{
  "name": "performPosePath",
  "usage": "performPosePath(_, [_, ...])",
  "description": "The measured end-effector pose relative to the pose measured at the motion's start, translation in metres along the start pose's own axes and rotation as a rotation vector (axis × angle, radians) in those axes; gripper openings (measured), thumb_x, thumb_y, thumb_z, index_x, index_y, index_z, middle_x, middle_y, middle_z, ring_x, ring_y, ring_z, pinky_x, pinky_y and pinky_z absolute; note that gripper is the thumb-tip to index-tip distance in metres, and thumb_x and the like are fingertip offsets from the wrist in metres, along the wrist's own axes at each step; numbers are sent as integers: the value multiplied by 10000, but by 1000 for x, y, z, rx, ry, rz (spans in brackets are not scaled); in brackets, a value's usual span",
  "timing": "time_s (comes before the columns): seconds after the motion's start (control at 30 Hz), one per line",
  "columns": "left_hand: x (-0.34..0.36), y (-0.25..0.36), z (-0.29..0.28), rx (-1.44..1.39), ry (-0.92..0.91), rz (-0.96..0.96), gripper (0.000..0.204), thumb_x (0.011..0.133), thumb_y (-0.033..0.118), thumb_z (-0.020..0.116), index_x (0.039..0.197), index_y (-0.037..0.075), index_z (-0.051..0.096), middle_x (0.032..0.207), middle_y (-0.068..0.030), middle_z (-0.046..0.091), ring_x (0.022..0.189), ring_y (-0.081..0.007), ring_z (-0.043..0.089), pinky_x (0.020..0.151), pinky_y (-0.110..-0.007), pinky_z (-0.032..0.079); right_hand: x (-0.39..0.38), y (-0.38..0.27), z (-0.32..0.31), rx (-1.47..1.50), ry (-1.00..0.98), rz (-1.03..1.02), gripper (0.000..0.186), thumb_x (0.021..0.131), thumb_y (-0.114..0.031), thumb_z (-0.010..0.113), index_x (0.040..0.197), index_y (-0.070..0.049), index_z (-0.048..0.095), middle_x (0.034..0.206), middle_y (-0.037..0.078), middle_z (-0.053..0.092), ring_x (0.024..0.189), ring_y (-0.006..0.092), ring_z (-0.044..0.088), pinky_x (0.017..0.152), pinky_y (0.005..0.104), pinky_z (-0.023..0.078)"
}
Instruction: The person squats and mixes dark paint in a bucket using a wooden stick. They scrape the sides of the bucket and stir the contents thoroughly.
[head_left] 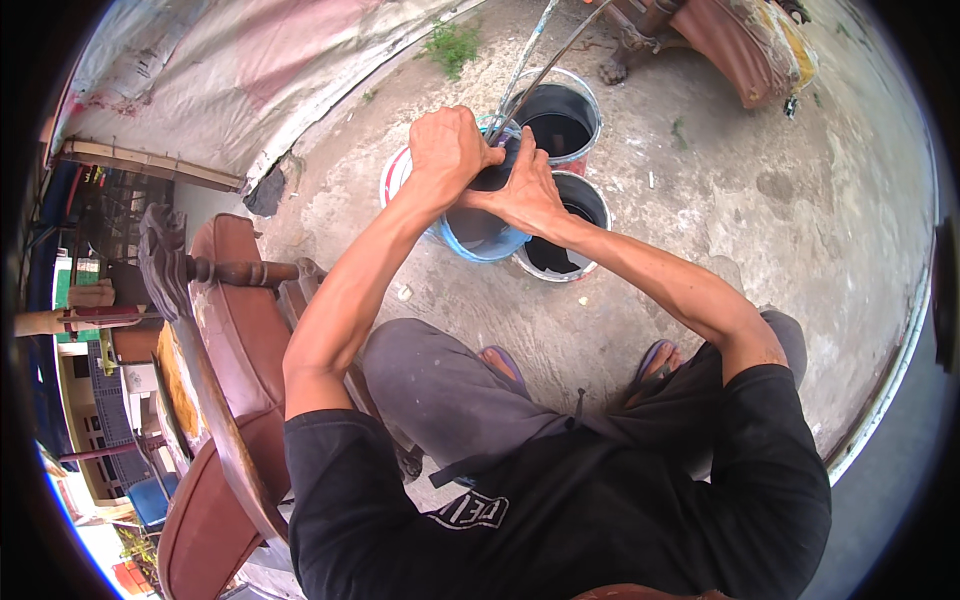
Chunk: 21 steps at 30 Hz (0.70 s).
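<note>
- Blue plastic bucket (480,243): round, open-topped, dark inside, standing on the grey concrete ground (760,200); it serves as the landmark for every entry below.
- Left hand (447,147): above the bucket's near-left rim, curled into a fist around the lower end of a thin metal rod (545,70).
- Right hand (527,187): over the bucket's mouth, just right of the left hand and touching it; the fingers lie stretched out and pressed together against the rod's base. Whether they actually grip it cannot be told.
- Thin metal rod: rises from the hands and slants away beyond the bucket, alongside a second, paler stick (528,45).
- Two round metal tins with dark contents (560,120): one stands behind the bucket, the other (570,250) beside it on the right, touching it.
- White-and-red pail rim (393,175): shows left of the bucket, partly hidden by the left forearm.
- Brown carved wooden chair (235,330): well to the left of the bucket, lying tilted.
- Sandalled feet (655,360): nearer the person than the bucket.
</note>
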<state>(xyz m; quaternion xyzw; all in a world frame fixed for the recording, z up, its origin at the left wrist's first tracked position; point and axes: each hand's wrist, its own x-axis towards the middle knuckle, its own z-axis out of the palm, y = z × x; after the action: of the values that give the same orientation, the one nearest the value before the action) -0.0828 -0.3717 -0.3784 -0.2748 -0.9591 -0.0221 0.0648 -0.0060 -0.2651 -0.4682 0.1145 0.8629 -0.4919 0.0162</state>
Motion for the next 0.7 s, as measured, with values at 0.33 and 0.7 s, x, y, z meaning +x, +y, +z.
performPosePath(0.33, [1,3,4,11,-25,52,509,661,437,873,793,-39,749,724,-245,718,679,-379,739,654,-458,590,0,3,-1,64,13,-17,1492,610,-658,894,1567,149,84,1463,428,374,1379,516,451,1140,494,426])
performPosePath(0.7, [1,12,6,94,-28,20,454,646,420,910,807,17,776,764,-164,747,735,-318,761,658,-407,597,2,11,3,120,29,-29,1456,645,-684,864,1562,148,97,1460,441,367,1391,540,426,1149,520,414])
